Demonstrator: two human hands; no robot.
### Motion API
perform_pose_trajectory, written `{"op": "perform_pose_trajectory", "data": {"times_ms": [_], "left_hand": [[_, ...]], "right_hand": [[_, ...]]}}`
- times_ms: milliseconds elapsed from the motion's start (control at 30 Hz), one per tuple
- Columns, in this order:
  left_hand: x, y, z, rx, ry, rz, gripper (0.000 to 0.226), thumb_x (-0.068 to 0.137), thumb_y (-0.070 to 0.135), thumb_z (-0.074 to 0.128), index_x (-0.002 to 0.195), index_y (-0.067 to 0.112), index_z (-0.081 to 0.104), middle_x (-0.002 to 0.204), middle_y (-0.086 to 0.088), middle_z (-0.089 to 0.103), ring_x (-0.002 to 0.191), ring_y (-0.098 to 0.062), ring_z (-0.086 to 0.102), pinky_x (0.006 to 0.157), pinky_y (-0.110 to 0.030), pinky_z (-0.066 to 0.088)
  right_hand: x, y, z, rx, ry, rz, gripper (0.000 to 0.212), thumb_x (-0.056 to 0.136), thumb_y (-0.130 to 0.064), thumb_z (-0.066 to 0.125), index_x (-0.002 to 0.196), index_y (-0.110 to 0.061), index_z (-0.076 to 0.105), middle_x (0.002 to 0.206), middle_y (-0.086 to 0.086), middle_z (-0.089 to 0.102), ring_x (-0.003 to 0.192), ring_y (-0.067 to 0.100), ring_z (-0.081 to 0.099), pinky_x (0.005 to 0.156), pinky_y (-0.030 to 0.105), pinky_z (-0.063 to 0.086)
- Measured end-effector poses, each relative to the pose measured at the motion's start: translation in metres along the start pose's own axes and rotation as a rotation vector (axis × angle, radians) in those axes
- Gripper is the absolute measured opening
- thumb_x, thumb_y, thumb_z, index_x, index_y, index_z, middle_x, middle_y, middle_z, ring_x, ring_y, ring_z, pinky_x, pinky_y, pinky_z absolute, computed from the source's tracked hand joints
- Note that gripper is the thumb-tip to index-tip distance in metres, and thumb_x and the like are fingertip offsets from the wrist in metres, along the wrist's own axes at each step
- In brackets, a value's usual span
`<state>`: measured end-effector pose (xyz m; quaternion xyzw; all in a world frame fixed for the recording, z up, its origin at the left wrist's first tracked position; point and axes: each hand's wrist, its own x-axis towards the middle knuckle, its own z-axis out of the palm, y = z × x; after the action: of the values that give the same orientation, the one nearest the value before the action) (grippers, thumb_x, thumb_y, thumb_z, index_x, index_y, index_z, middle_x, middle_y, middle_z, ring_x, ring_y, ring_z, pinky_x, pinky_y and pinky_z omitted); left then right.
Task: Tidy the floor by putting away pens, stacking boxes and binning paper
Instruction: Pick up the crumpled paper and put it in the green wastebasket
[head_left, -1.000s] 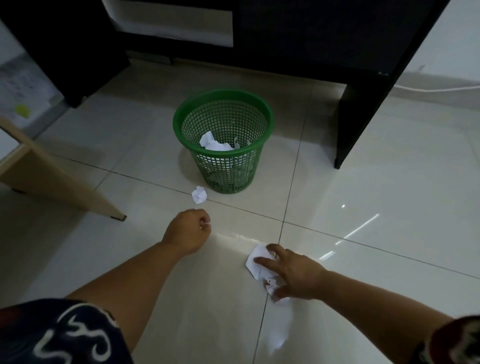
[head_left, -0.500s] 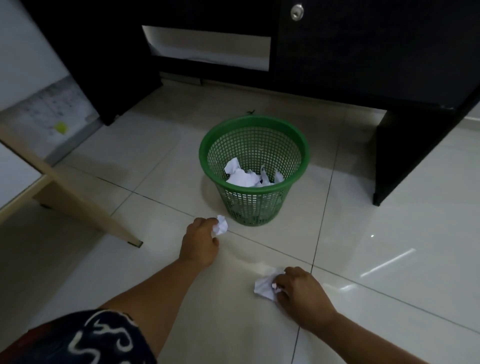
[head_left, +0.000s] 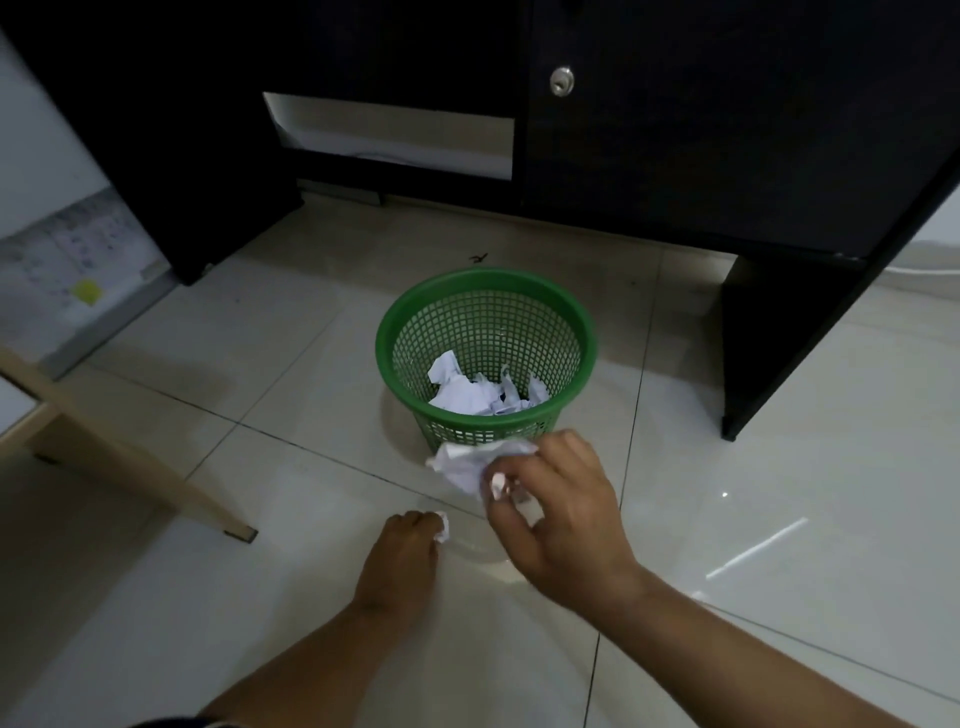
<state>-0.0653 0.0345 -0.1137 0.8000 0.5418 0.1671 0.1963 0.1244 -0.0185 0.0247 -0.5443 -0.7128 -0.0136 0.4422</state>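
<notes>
A crumpled sheet of paper (head_left: 462, 464) is pinched in the curled fingers (head_left: 511, 480) of the right hand (head_left: 558, 512), which is raised, back uppermost, with the forearm stretched forward from the lower right. The wad juts out to the left of those fingers, in front of the near wall of the green bin (head_left: 485, 358); no long axis can be told from its bunched shape. A smaller paper ball (head_left: 442, 525) is clasped at the fingertips of the left hand (head_left: 400, 564), which is held low over the floor (head_left: 291, 405), knuckles up. More crumpled paper (head_left: 480, 392) lies inside the bin, beyond both hands. Behind the bin a dark desk (head_left: 675, 156) is seen, with a round lock (head_left: 561, 81) on its door. No writing can be read.
</notes>
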Motion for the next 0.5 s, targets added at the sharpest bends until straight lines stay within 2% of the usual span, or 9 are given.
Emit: {"op": "perform_pose_trajectory", "data": {"times_ms": [100, 233, 300, 400, 500], "left_hand": [[-0.006, 0.006, -0.014, -0.044, 0.074, 0.061, 0.028, 0.069, 0.004, 0.056, 0.088, 0.025, 0.061, 0.084, 0.003, 0.064, 0.08, -0.018, 0.055, 0.069, -0.019, 0.037], [-0.003, 0.022, -0.042, -0.117, 0.267, 0.118, 0.01, 0.073, 0.018, 0.052, 0.079, 0.018, 0.061, 0.079, 0.005, 0.059, 0.078, -0.006, 0.046, 0.07, -0.01, 0.038], [0.0, 0.03, -0.057, -0.145, 0.347, 0.126, 0.01, 0.075, 0.022, 0.047, 0.076, 0.017, 0.056, 0.077, 0.007, 0.052, 0.075, -0.008, 0.044, 0.066, -0.012, 0.036], [0.007, 0.041, -0.077, -0.229, 0.46, 0.085, 0.01, 0.082, 0.024, 0.043, 0.083, 0.019, 0.051, 0.081, 0.007, 0.049, 0.077, -0.011, 0.045, 0.067, -0.02, 0.037], [0.02, 0.059, -0.099, -0.274, 0.621, 0.094, 0.017, 0.087, 0.025, 0.041, 0.093, 0.014, 0.053, 0.088, 0.005, 0.049, 0.082, -0.015, 0.046, 0.073, -0.028, 0.04]], "right_hand": [[0.035, -0.005, -0.003, -0.034, 0.102, 0.035, 0.006, 0.083, -0.016, 0.068, 0.087, -0.011, 0.069, 0.083, 0.003, 0.059, 0.08, 0.023, 0.05, 0.07, 0.036, 0.039], [0.07, 0.002, 0.006, -0.188, 0.107, 0.223, 0.01, 0.079, -0.023, 0.065, 0.088, -0.019, 0.068, 0.082, -0.001, 0.06, 0.082, 0.023, 0.052, 0.07, 0.032, 0.028], [0.081, 0.009, 0.012, -0.258, 0.018, 0.366, 0.016, 0.081, -0.026, 0.063, 0.095, -0.022, 0.067, 0.088, -0.001, 0.064, 0.089, 0.025, 0.054, 0.073, 0.032, 0.022], [0.09, 0.015, 0.016, -0.306, -0.143, 0.499, 0.04, 0.088, -0.037, 0.058, 0.126, -0.028, 0.054, 0.102, -0.002, 0.068, 0.106, 0.025, 0.053, 0.083, 0.035, 0.021], [0.093, 0.014, 0.019, -0.256, -0.153, 0.537, 0.057, 0.086, -0.038, 0.059, 0.139, -0.029, 0.041, 0.112, -0.001, 0.065, 0.116, 0.023, 0.047, 0.092, 0.036, 0.017]]}}
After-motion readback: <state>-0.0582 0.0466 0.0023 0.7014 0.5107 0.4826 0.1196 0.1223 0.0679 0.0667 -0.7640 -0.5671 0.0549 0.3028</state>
